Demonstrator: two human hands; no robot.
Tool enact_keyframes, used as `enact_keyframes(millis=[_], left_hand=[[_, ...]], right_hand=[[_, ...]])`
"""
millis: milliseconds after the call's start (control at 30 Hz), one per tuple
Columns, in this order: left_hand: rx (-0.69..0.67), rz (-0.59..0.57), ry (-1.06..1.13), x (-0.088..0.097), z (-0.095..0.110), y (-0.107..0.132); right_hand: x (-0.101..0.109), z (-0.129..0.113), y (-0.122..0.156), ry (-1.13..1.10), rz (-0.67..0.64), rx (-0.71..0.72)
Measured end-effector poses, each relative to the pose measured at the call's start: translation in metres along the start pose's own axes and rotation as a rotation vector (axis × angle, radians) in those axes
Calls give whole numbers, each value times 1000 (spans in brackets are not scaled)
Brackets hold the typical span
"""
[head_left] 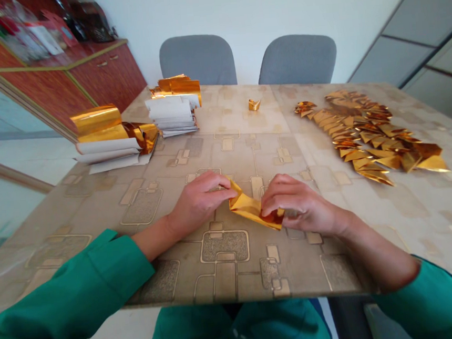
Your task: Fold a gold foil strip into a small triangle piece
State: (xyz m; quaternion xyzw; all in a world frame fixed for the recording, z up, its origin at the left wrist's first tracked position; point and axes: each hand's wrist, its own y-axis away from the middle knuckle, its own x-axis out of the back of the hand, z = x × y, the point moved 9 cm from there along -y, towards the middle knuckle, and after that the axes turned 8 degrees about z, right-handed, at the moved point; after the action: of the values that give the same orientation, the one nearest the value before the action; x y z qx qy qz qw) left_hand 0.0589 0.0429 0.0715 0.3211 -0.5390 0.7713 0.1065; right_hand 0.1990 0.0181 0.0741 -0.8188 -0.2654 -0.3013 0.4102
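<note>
Between my hands, just above the near part of the table, is a piece of folded gold foil paper (249, 207) shaped like a shallow open boat. My left hand (207, 200) pinches its left end between thumb and fingers. At the right end, my right hand (298, 205) grips the paper with its fingers curled into the opening; the fingertips are partly hidden inside. The paper tilts down toward the right.
Stacks of gold and white paper sheets (107, 148) (173, 113) lie at the table's left. A small folded gold piece (254, 105) sits at the far middle. Nested folded gold pieces (359, 131) spread over the right. Two grey chairs (196, 61) (299, 60) stand behind the patterned tablecloth (227, 275).
</note>
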Motion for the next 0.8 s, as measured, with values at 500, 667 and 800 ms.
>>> enact_keyframes(millis=[500, 667, 800], left_hand=[[-117, -295, 138, -46, -25, -4], [-144, -357, 51, -45, -21, 0], [-124, -366, 4, -48, -22, 1]], right_hand=[[-49, -12, 0, 196, -193, 72], [-42, 8, -5, 240, -68, -63], [-40, 27, -4, 336, -33, -163]])
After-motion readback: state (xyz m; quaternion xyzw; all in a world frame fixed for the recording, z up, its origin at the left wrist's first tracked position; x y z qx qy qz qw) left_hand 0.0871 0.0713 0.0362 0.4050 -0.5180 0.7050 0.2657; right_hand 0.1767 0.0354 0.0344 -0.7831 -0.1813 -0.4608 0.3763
